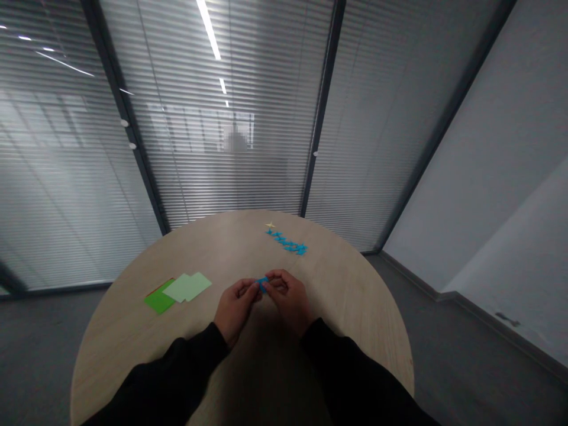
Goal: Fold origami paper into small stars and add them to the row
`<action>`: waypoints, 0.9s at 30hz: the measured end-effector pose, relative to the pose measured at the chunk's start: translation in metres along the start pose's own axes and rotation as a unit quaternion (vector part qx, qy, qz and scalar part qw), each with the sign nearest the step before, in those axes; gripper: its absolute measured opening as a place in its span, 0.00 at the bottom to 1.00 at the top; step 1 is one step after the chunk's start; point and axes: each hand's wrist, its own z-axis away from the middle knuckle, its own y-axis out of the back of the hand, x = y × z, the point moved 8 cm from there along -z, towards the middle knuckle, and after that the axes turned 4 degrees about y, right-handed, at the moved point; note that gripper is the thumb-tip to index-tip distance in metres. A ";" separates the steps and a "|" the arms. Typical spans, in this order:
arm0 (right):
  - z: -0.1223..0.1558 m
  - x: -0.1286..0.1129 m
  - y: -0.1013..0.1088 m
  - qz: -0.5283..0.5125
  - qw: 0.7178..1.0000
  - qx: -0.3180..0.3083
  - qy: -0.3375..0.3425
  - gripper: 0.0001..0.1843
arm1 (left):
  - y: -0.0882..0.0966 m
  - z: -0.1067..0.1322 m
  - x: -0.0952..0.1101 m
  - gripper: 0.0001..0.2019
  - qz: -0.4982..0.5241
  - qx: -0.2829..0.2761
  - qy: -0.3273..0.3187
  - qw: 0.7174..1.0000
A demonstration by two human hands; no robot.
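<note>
Between my two hands, just above the near middle of the table, is a small piece of folded blue paper. The fingertips of my left hand pinch its left side. From the other side, the thumb and fingers of my right hand close on it. My fingers cover much of the paper, so its full shape is hidden. Beyond my hands, several small folded blue paper pieces lie in a slanting row, with a yellow folded paper star at its far end.
Left of my hands lie light green paper squares partly over a brighter green sheet, with a red edge showing beneath. The round wooden table has its far edge near glass panels with blinds. A white wall stands at the right.
</note>
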 end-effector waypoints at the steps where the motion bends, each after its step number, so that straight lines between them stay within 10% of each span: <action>1: 0.000 -0.004 0.001 0.028 0.999 0.006 0.014 0.14 | -0.001 0.000 -0.005 0.18 0.043 0.000 0.018 0.999; 14: 0.005 -0.042 0.000 0.198 0.966 -0.006 0.165 0.07 | -0.004 0.000 -0.013 0.12 0.168 0.006 0.057 0.984; 27: 0.000 -0.022 0.000 0.050 0.995 -0.007 0.089 0.05 | -0.006 0.002 -0.008 0.13 0.155 -0.016 0.045 0.987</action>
